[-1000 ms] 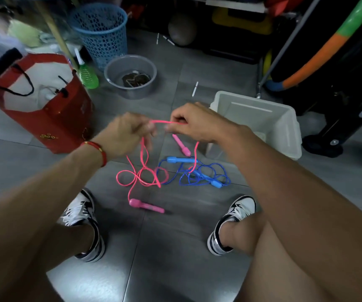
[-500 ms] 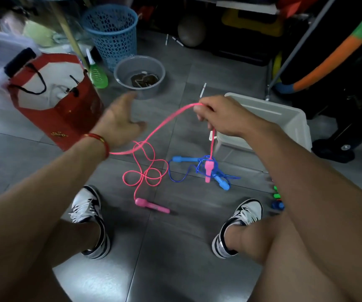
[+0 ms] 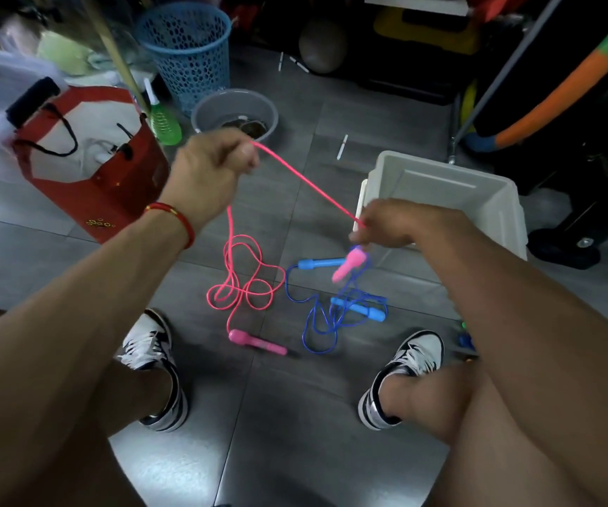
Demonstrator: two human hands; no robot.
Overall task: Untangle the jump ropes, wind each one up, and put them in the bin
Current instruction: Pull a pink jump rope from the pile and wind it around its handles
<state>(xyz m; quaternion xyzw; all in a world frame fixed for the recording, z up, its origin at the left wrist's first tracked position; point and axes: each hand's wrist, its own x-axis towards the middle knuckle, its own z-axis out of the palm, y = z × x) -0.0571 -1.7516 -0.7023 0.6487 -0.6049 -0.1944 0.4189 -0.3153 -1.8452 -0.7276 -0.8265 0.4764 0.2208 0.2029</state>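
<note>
Between the closed left hand (image 3: pixel 214 166) and pinching right hand (image 3: pixel 386 225), the pink rope (image 3: pixel 306 184) is stretching taut, seemingly freeing its dangling handle (image 3: pixel 350 265) from the blue rope (image 3: pixel 331 309) below; the bin (image 3: pixel 441 184) is waiting behind the right hand.

One camera sits on the person's head. It looks forward and down, close over both arms, at the grey tiled floor (image 3: pixel 295 415) between two black-and-white shoes (image 3: pixel 156 360).
</note>
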